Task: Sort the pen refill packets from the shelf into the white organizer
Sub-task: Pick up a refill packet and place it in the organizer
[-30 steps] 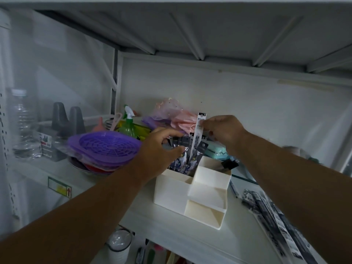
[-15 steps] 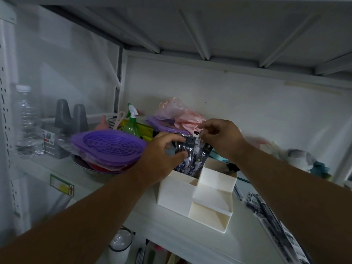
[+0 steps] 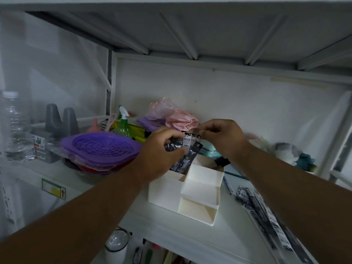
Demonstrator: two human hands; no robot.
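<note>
On the white shelf [image 3: 224, 237] sits the organizer [image 3: 165, 189], a stepped white box with a tall back compartment on its left and lower tiers stepping down at the front right. Left of it lies a purple strainer [image 3: 99, 147] stacked over other dishes; behind that stands a green spray bottle [image 3: 122, 126]. At the right edge of the shelf the loose packets [image 3: 266, 212] wait in a fanned row, well apart from the organizer.

Both hands meet above the tall back compartment. The left hand [image 3: 163, 149] curls around the standing bundle [image 3: 187, 155] of dark packets already lodged there, thumb in front, fingers behind. The right hand [image 3: 221, 138] pinches the top edges of the same bundle between thumb and fingertips.

This looks like the seating step: getting the packets to stand square and fully down. To do it well, the left hand should hold the stack loosely enough to let packets slide, while the right taps the tops level and eases them downward rather than bending them. The thin film may buckle or catch on the compartment wall, so straight, light pressure is best.
</note>
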